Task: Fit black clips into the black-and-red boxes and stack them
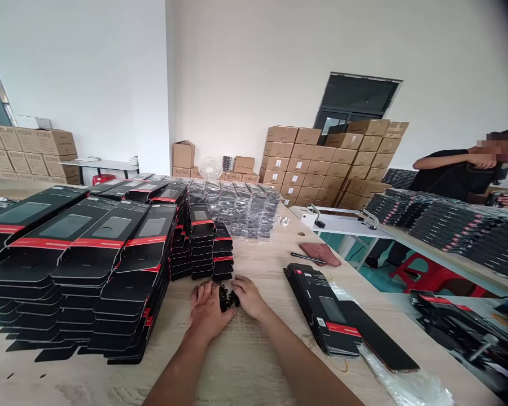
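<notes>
Both my hands rest on a light wooden table (254, 361) around a small heap of black loose parts (226, 297). My left hand (206, 312) lies flat, fingers spread, touching the heap's left side. My right hand (249, 297) curls its fingers against the heap's right side; what they pinch is hidden. Just beyond the heap stand short stacks of black and red packaging sleeves (203, 242). To my right lies a fanned pile of flat black packages (322, 310).
Tall stacks of flattened black and red cartons (88, 265) fill the table's left. Bundles in clear plastic (241, 206) sit further back. Brown shipping boxes (322, 163) stand by the wall. A person in black (457, 169) works at the right-hand table beside more stacked packages (449, 223).
</notes>
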The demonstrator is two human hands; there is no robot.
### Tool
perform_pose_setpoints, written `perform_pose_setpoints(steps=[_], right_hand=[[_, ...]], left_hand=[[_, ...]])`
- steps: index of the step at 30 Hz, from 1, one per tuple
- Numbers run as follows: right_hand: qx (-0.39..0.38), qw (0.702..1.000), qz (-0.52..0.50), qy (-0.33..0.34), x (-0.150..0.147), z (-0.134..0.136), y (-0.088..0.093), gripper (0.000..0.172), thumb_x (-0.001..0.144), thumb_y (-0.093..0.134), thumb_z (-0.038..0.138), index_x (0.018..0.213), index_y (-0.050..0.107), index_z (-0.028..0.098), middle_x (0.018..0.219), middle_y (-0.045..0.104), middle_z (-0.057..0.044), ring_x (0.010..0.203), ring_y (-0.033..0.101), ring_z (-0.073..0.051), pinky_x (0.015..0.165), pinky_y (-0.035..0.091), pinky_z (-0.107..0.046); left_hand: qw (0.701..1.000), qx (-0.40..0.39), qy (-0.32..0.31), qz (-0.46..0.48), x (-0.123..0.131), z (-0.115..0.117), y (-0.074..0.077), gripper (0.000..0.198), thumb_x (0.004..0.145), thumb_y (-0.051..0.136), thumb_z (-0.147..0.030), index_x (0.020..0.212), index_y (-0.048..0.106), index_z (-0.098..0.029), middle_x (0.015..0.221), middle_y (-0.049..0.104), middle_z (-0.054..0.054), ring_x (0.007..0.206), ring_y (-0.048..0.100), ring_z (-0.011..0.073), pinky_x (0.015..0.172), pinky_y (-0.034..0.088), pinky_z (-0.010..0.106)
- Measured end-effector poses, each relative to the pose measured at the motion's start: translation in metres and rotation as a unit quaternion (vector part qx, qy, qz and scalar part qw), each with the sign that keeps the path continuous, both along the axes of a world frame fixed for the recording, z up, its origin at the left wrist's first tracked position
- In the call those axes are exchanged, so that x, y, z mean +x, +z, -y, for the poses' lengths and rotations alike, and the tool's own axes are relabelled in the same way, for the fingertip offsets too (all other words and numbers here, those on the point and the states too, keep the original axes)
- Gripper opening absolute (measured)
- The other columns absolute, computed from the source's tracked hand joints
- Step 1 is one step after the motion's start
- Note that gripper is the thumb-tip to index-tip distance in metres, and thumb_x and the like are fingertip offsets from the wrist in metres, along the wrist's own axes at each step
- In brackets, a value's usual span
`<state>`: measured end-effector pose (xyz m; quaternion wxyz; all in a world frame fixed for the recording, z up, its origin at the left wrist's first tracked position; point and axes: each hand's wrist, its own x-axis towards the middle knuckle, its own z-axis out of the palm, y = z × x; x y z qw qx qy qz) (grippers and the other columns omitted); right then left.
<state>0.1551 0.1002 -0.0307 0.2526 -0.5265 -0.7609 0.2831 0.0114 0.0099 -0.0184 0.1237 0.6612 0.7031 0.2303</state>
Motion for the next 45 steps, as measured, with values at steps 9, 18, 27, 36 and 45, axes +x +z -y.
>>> perform_pose_setpoints(steps=[9, 18, 27, 36, 45], right_hand=[[0.073, 0.99, 0.112, 0.042, -0.012, 0.02, 0.002, 0.042, 0.09, 0.037, 0.03, 0.126, 0.059, 0.022, 0.137, 0.051, -0.007, 0.133, 0.034, -0.026, 0.111, 0.02, -0.044], [0.094, 0.992, 0.059, 0.058, -0.024, 0.024, 0.008, 0.032, 0.085, 0.042, 0.019, 0.103, 0.069, 0.022, 0.115, 0.062, -0.007, 0.116, 0.049, -0.024, 0.103, 0.032, -0.038], [0.192, 0.947, 0.184, -0.18, 0.097, 0.049, 0.075, 0.038, 0.083, 0.054, 0.043, 0.11, 0.063, 0.018, 0.115, 0.061, -0.017, 0.113, 0.05, -0.033, 0.097, 0.035, -0.045], [-0.052, 0.915, 0.201, -0.345, 0.226, 0.058, 0.096, 0.039, 0.064, 0.066, 0.057, 0.07, 0.062, 0.019, 0.084, 0.068, -0.015, 0.087, 0.063, -0.034, 0.073, 0.043, -0.041], [0.072, 0.952, -0.193, -0.227, 0.125, 0.085, 0.072, 0.046, 0.082, 0.04, 0.061, 0.073, 0.057, 0.019, 0.075, 0.067, -0.005, 0.07, 0.058, -0.02, 0.063, 0.045, -0.027]], left_hand=[[0.999, 0.019, -0.01, 0.036, 0.004, 0.001, 0.002, 0.056, 0.07, 0.059, -0.042, 0.122, 0.05, -0.022, 0.139, 0.048, 0.009, 0.134, 0.034, 0.0253, 0.115, 0.005, 0.042], [0.998, 0.021, -0.002, 0.063, 0.001, -0.003, -0.001, 0.05, 0.071, 0.058, -0.031, 0.119, 0.05, -0.021, 0.124, 0.058, 0.01, 0.123, 0.046, 0.0251, 0.113, 0.008, 0.041], [0.999, 0.036, 0.011, 0.03, 0.002, 0.002, 0.001, 0.062, 0.07, 0.06, -0.052, 0.123, 0.046, -0.022, 0.128, 0.047, 0.009, 0.125, 0.035, 0.0292, 0.108, 0.018, 0.041], [0.961, 0.231, -0.035, 0.15, 0.015, 0.025, 0.031, 0.028, 0.083, 0.05, -0.033, 0.109, 0.055, -0.022, 0.118, 0.055, 0.01, 0.118, 0.045, 0.0265, 0.103, 0.032, 0.041], [0.772, -0.167, -0.282, 0.544, 0.058, 0.042, 0.046, 0.053, 0.083, 0.045, -0.06, 0.11, 0.058, -0.017, 0.097, 0.067, 0.011, 0.083, 0.067, 0.0217, 0.063, 0.054, 0.031]])
